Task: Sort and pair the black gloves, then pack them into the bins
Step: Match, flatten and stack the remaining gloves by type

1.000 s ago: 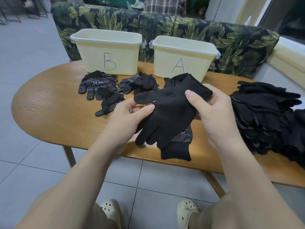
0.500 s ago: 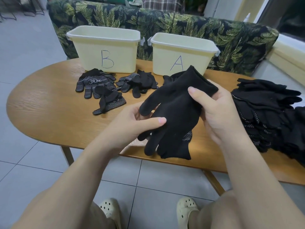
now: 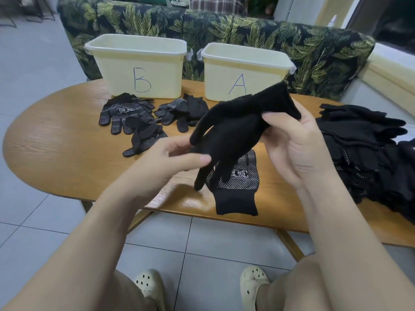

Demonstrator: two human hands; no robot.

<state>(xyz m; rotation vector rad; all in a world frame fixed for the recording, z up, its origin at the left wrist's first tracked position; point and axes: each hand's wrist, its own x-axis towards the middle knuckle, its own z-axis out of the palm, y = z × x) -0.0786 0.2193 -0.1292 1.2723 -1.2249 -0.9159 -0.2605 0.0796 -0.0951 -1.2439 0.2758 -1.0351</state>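
Observation:
My right hand (image 3: 296,142) grips a plain black glove (image 3: 235,126) by its cuff and holds it up above the table, fingers hanging down to the left. My left hand (image 3: 170,158) is at those hanging fingers, its thumb and fingers closing on one of them. Under the raised glove a dotted black glove (image 3: 238,182) lies flat near the table's front edge, cuff toward me. Bin B (image 3: 139,63) and bin A (image 3: 244,63) stand at the back of the table. What is inside them is hidden.
Three dotted gloves or bundles (image 3: 125,115) (image 3: 146,138) (image 3: 184,111) lie in front of bin B. A big pile of black gloves (image 3: 363,142) fills the table's right end. The wooden table (image 3: 56,142) is oval, and a leaf-print sofa (image 3: 314,52) stands behind it.
My right hand has lifted the plain glove up and away from the dotted glove, which now lies uncovered on the table. My left hand slid along the glove toward its fingertips.

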